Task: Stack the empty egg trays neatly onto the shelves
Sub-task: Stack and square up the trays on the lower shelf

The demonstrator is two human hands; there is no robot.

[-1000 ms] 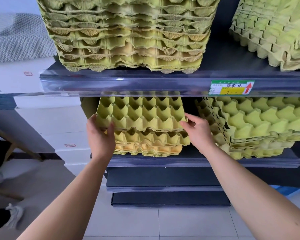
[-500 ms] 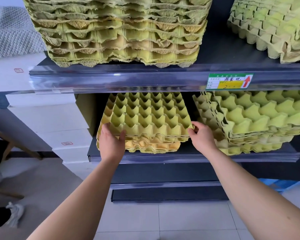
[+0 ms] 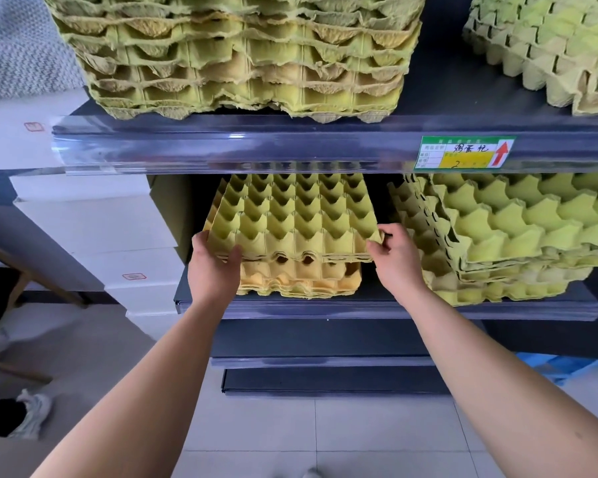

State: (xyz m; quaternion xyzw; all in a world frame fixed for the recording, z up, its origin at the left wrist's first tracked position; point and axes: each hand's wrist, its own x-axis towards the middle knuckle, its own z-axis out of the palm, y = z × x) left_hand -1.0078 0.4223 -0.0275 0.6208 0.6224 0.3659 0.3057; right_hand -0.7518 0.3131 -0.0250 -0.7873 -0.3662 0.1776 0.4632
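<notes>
The left hand [image 3: 211,270] gripped the front left corner of a yellow egg tray [image 3: 290,219], and the right hand [image 3: 397,263] pinched its front right corner. The tray lay on a low pile of trays [image 3: 297,281] on the middle shelf [image 3: 359,310]. A taller pile [image 3: 515,236] stood just beside it, on the right.

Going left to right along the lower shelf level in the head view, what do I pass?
Stacked white cardboard boxes → left hand → yellow pulp egg tray, gripped at both ends → right hand → stack of yellow-green pulp egg trays.
</notes>
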